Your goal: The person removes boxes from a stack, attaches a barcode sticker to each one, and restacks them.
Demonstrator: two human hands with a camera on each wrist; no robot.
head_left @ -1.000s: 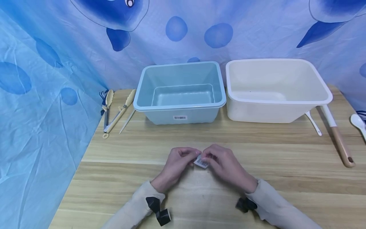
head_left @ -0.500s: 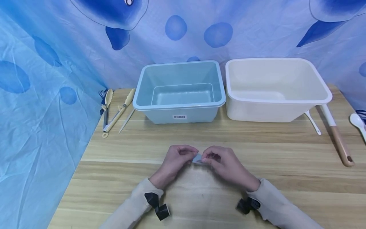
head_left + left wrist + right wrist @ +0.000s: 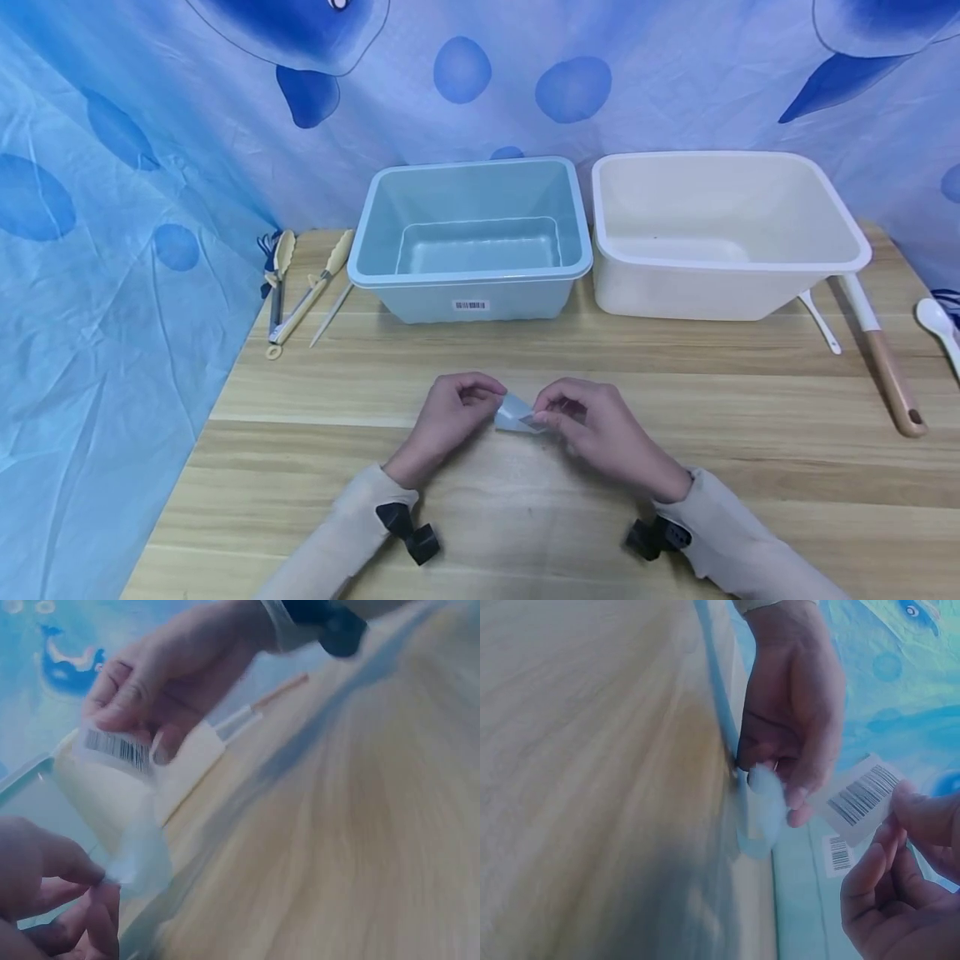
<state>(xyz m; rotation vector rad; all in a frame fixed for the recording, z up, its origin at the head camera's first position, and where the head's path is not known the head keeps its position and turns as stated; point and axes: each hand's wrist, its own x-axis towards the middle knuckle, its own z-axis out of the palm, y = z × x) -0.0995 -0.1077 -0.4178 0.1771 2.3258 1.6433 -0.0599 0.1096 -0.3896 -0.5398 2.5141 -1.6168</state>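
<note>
Between thumb and fingers, my left hand (image 3: 448, 421) pinches a pale, translucent backing paper (image 3: 146, 859), seen low in the left wrist view. A white barcode sticker (image 3: 859, 799) is pinched in my right hand (image 3: 596, 429); its printed face shows in both wrist views. Backing and sticker still seem joined along part of their length, though blur hides the exact line. Both hands are just above the table, a short way in front of the light blue bin (image 3: 472, 287). Another barcode label (image 3: 471, 305) is stuck on that bin's front wall.
Right of the blue bin stands a white bin (image 3: 675, 292). Tongs (image 3: 315, 292) and a thin stick (image 3: 332, 315) lie at the left. To the right are a wooden-handled utensil (image 3: 888, 367), a small white handle (image 3: 820, 321) and a white spoon (image 3: 935, 318).
My left hand has moved left and slightly away from me, while the right has shifted a little right. More of the backing shows between them, and the sticker's barcode has turned out of the head view.
</note>
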